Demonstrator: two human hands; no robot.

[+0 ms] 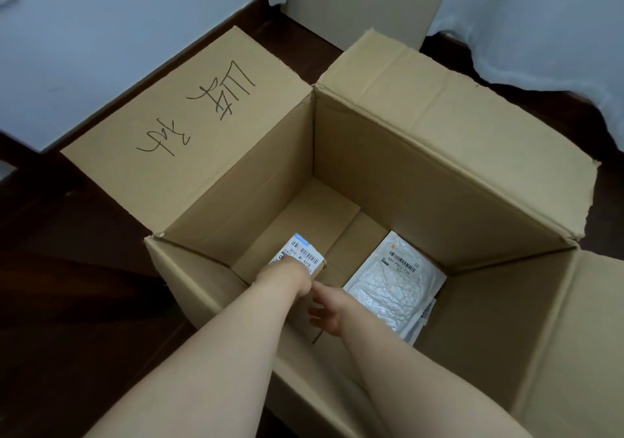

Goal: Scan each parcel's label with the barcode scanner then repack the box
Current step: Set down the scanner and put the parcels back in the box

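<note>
A large open cardboard box (415, 181) stands on the floor, and both my arms reach down into it. My left hand (287, 277) grips a small brown parcel (304, 252) with a white barcode label, low at the box's left side. My right hand (326, 309) hovers just right of that parcel with relaxed fingers and holds nothing. A white bubble mailer (391, 292) with a barcode label lies flat on the box floor at the right, on top of other flat mailers whose edges show. No scanner is in view.
All flaps of the box are folded outward; the left flap (175, 133) bears handwritten characters. The floor (67, 285) is dark wood. A white wall runs along the left, and white fabric (540, 32) hangs at the back right.
</note>
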